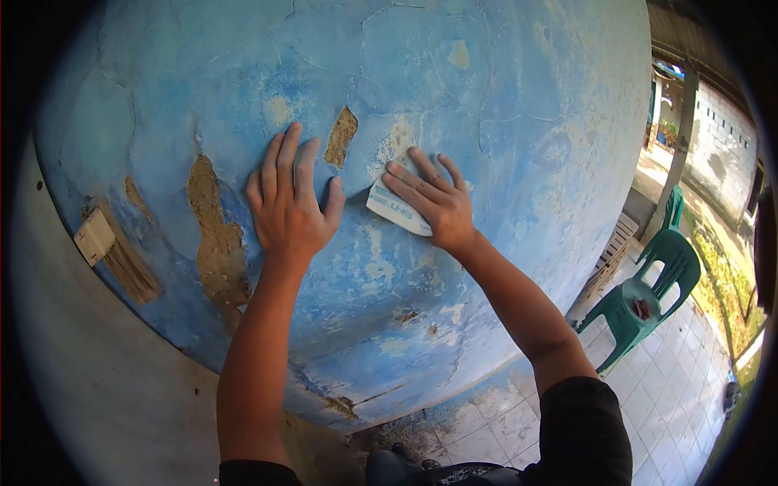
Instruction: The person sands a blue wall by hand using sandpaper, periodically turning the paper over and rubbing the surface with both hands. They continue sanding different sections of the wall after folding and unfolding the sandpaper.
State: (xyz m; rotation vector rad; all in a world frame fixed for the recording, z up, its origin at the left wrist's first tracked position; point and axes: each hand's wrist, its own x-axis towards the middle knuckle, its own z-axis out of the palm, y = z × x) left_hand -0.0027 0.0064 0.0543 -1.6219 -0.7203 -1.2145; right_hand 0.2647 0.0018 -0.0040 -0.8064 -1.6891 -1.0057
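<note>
My left hand (290, 202) lies flat against the blue wall (454, 81), its fingers stretched out and holding nothing. Just to the right of its fingertips is a hole in the plaster (341, 138) with rough brown material showing. My right hand (438, 202) presses a piece of sandpaper (397, 212) to the wall, fingers over its upper edge. The sandpaper has a white back with blue print, and a dark corner shows at its left. Around it the paint is worn into pale, scuffed patches.
A long broken patch (215, 227) runs down the wall at the left, near a switch plate (95, 237) on exposed wood. A green plastic chair (668, 259) stands on the tiled floor (648, 381) at the right. Debris lies at the wall's foot.
</note>
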